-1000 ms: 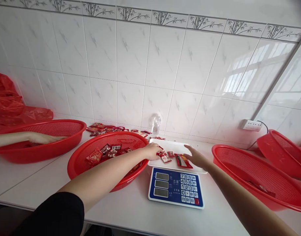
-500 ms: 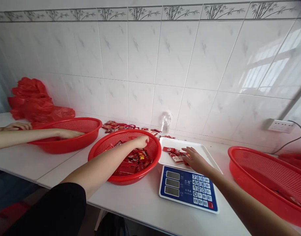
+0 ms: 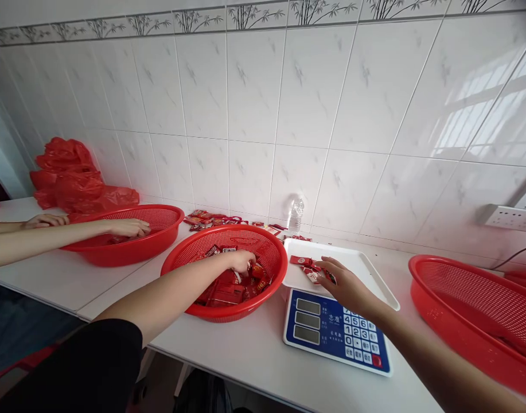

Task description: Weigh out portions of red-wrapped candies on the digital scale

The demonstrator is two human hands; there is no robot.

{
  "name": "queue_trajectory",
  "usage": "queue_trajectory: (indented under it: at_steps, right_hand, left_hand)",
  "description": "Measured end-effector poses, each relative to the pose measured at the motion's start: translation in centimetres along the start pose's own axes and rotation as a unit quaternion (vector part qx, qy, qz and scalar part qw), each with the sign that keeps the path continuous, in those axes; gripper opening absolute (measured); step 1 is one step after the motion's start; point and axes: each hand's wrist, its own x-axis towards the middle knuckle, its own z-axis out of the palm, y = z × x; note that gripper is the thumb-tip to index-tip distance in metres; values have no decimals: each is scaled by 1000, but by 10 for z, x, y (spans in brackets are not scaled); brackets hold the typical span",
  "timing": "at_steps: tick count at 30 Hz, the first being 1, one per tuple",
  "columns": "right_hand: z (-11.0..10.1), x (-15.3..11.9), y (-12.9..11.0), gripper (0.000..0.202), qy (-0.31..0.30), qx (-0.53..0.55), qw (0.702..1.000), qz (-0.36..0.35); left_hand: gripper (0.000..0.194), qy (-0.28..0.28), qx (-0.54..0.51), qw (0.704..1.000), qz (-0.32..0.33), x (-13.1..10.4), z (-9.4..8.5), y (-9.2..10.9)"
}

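Observation:
My left hand reaches into the middle red basket, its fingers curled down among small red packets; whatever it may pinch is too small to name. Over the white tray of the scale, my right hand is spread, fingers apart, touching or just above a few red packets and partly covering them. The scale's blue keypad panel faces me in front of the tray.
Another person's hand is in the left red basket. Red bags lie behind it. Packets and a clear bottle stand along the wall. A red basket and socket strip are at right.
My left hand has dropped from the basket's far right side down into the packets. My right hand stays over the tray. The other person's hand has lifted slightly. The view has shifted right-to-left slightly.

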Motion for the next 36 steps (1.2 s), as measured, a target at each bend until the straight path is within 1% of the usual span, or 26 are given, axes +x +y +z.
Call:
queue_trajectory:
  at_steps: [3, 5, 7, 9, 12, 14, 15, 17, 19, 21, 23, 24, 26, 28, 29, 30, 32, 33, 34, 36]
  right_hand:
    - [-9, -2, 1, 41, 8, -7, 1000, 11]
    - [-15, -3, 1, 41, 14, -13, 1000, 23]
    - [-20, -3, 3, 41, 18, -17, 999, 31]
    - [-24, -4, 5, 41, 24, -15, 999, 33]
    - [-27, -4, 10, 40, 35, -15, 999, 33]
    - [-28, -3, 14, 40, 39, -15, 999, 27]
    - [-29, -3, 15, 40, 41, -14, 999, 23]
    - [-29, -3, 16, 40, 49, -8, 999, 16]
    - [-29, -4, 15, 41, 56, -3, 998, 16]
    - [-29, -6, 12, 41, 56, 0, 998, 20]
    - [-29, -9, 9, 40, 48, 13, 998, 23]
    - [-29, -10, 8, 39, 46, 20, 999, 21]
    - [-30, -10, 4, 38, 41, 45, 998, 28]
    - [-32, -8, -4, 40, 31, 118, 992, 42]
    - [-32, -6, -8, 42, 20, 177, 983, 46]
    - [-32, -3, -14, 45, 6, 245, 968, 45]
    - [-33, 2, -25, 48, -11, 365, 930, 40]
    - [-33, 4, -30, 48, -6, 401, 915, 43]
    - [-33, 7, -34, 47, 7, 421, 906, 51]
    - [-33, 11, -36, 43, 40, 424, 902, 70]
  left_hand:
    - [39, 8, -15, 999, -37, 2, -18, 6]
    - [34, 50, -20, 998, -45, 6, -30, 12]
    - [31, 97, -16, 994, -37, 11, -39, 20]
    - [29, 128, -14, 991, -33, 17, -47, 29]
    - [29, 162, -55, 985, -2, 23, -54, 50]
    - [31, 170, -115, 978, 43, 24, -55, 68]
    - [33, 160, -146, 974, 72, 24, -55, 78]
    - [36, 114, -185, 967, 129, 23, -50, 97]
    - [40, 70, -174, 967, 171, 22, -42, 113]
    - [47, 55, -138, 970, 191, 20, -33, 124]
    - [52, 56, -124, 972, 191, 18, -26, 130]
    - [52, 62, -134, 971, 186, 17, -23, 132]
    - [47, 81, -176, 967, 166, 15, -19, 137]
    - [43, 105, -229, 956, 149, 13, -15, 144]
    - [42, 116, -249, 950, 148, 12, -13, 149]
    - [42, 129, -262, 944, 153, 11, -11, 154]
    - [39, 163, -275, 931, 177, 8, -6, 165]
    - [36, 175, -284, 924, 188, 7, -3, 170]
    - [36, 174, -298, 919, 193, 6, -1, 174]
    - [44, 133, -340, 913, 181, 4, 1, 179]
